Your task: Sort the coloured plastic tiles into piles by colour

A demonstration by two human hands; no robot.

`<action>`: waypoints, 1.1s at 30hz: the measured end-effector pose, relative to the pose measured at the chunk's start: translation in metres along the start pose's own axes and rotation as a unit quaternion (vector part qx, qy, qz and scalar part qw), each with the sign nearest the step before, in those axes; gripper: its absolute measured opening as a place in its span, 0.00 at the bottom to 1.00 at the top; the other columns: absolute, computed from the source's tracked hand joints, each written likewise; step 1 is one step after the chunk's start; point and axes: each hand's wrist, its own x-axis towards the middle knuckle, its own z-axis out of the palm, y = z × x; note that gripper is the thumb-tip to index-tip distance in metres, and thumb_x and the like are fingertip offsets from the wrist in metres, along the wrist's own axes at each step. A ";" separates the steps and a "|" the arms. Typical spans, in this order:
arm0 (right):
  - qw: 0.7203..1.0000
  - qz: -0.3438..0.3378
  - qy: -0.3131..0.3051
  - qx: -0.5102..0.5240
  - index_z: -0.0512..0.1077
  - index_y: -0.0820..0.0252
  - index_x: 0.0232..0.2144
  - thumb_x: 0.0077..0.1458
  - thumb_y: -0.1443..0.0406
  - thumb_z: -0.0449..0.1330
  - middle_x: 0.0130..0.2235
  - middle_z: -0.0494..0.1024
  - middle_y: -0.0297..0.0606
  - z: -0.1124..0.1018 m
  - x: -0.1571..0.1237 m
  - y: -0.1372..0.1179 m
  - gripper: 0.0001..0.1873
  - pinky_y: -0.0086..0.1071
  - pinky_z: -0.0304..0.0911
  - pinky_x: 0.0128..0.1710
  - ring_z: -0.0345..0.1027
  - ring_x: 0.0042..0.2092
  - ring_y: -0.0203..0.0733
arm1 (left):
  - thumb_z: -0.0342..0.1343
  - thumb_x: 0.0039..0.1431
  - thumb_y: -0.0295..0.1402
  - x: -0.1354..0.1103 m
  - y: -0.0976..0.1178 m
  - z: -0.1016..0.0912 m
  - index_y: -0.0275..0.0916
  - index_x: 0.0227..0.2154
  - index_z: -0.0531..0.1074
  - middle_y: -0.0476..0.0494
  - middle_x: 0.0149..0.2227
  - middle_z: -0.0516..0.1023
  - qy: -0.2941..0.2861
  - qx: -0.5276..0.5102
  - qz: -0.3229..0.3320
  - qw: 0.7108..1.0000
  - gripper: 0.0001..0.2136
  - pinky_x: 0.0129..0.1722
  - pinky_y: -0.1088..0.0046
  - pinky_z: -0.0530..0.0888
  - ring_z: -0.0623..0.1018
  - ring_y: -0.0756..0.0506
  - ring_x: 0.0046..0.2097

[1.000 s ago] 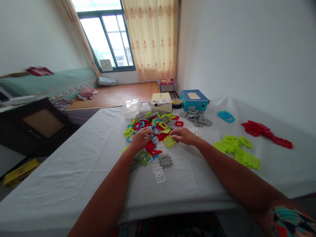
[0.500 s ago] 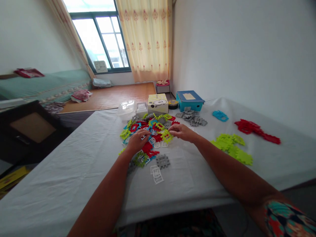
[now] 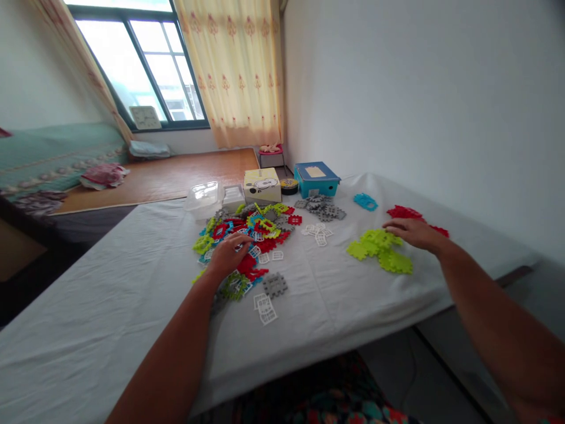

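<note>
My left hand [image 3: 228, 254] rests over a mixed pile of plastic interlocking building pieces [image 3: 253, 244], its fingers loosely bent and apart. Red, blue, lime-green, grey and white pieces lie around its fingertips. On the right, my right hand [image 3: 411, 232] is stretched over a heap of lime-green building pieces [image 3: 379, 247], fingertips at its upper edge. Its fingers look extended, with no piece plainly gripped. Red building pieces [image 3: 404, 212] lie just behind this hand, partly covered by it.
White window-shaped pieces [image 3: 318, 233] and grey pieces [image 3: 322, 206] form separate groups. A blue group [image 3: 365, 202] lies near the wall. Along the back stand a clear container [image 3: 203, 197], a yellow box [image 3: 262, 185], a round tin [image 3: 289, 186] and a blue box [image 3: 316, 179].
My right hand has moved from the mixed pile, where it held a lime-green piece, rightward to the lime-green heap. My left hand stays over the mixed pile. The view has turned right.
</note>
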 end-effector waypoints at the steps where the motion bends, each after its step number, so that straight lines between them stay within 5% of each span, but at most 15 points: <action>1: 1.000 0.008 0.019 -0.006 0.76 0.60 0.45 0.54 0.52 0.52 0.48 0.77 0.48 0.004 -0.009 0.008 0.24 0.40 0.65 0.49 0.71 0.48 0.50 | 0.50 0.60 0.37 0.000 0.000 0.000 0.44 0.38 0.77 0.46 0.41 0.79 -0.005 0.005 -0.005 1.000 0.11 0.41 0.71 0.75 0.77 0.46 0.42; 5: 0.996 -0.039 0.056 -0.055 0.61 0.59 0.61 0.51 0.43 0.53 0.62 0.63 0.48 0.026 -0.048 0.011 0.41 0.47 0.55 0.59 0.56 0.62 0.55 | 0.49 0.60 0.39 0.001 0.000 -0.002 0.42 0.38 0.77 0.45 0.42 0.79 -0.016 0.026 -0.029 0.999 0.13 0.44 0.69 0.75 0.77 0.45 0.43; 9: 0.988 -0.108 0.041 -0.101 0.47 0.58 0.67 0.46 0.39 0.56 0.67 0.51 0.47 0.055 -0.069 -0.001 0.54 0.47 0.46 0.64 0.44 0.67 0.55 | 0.49 0.60 0.39 0.002 0.004 -0.003 0.43 0.38 0.77 0.46 0.41 0.79 -0.020 0.033 -0.026 0.999 0.13 0.45 0.68 0.74 0.77 0.45 0.43; 13: 0.983 -0.123 0.059 -0.120 0.47 0.57 0.67 0.53 0.41 0.52 0.68 0.49 0.45 0.069 -0.051 -0.007 0.47 0.46 0.43 0.65 0.42 0.67 0.53 | 0.49 0.60 0.39 0.001 0.005 -0.002 0.43 0.37 0.77 0.46 0.40 0.79 -0.026 0.014 -0.021 0.999 0.12 0.43 0.70 0.74 0.77 0.46 0.42; 19: 0.977 -0.137 0.091 -0.136 0.57 0.55 0.64 0.55 0.44 0.51 0.66 0.55 0.45 0.061 -0.022 -0.031 0.39 0.48 0.46 0.63 0.47 0.66 0.54 | 0.49 0.60 0.38 0.001 0.004 -0.002 0.43 0.38 0.77 0.46 0.40 0.79 -0.022 0.018 -0.023 0.999 0.12 0.42 0.70 0.74 0.77 0.46 0.41; 24: 0.960 -0.244 0.005 -0.140 0.60 0.42 0.61 0.60 0.48 0.49 0.65 0.59 0.34 0.069 -0.024 -0.064 0.28 0.52 0.45 0.63 0.48 0.66 0.50 | 0.50 0.60 0.37 0.000 0.005 0.000 0.43 0.38 0.77 0.46 0.41 0.78 -0.025 0.014 -0.013 0.999 0.11 0.42 0.71 0.74 0.77 0.47 0.42; 28: 0.965 -0.217 0.018 -0.148 0.65 0.45 0.58 0.61 0.51 0.49 0.62 0.64 0.38 0.070 -0.013 -0.072 0.25 0.54 0.48 0.60 0.52 0.64 0.52 | 0.50 0.60 0.36 -0.001 0.007 0.003 0.44 0.37 0.77 0.47 0.41 0.79 -0.023 0.019 -0.010 1.000 0.11 0.43 0.71 0.74 0.77 0.47 0.42; 33: 0.958 -0.286 0.024 -0.030 0.68 0.54 0.55 0.60 0.56 0.54 0.54 0.72 0.45 0.083 0.015 -0.140 0.23 0.47 0.59 0.55 0.63 0.56 0.50 | 0.50 0.61 0.35 -0.001 0.012 0.003 0.43 0.38 0.77 0.47 0.42 0.79 -0.020 0.031 -0.009 0.999 0.11 0.43 0.70 0.73 0.77 0.47 0.42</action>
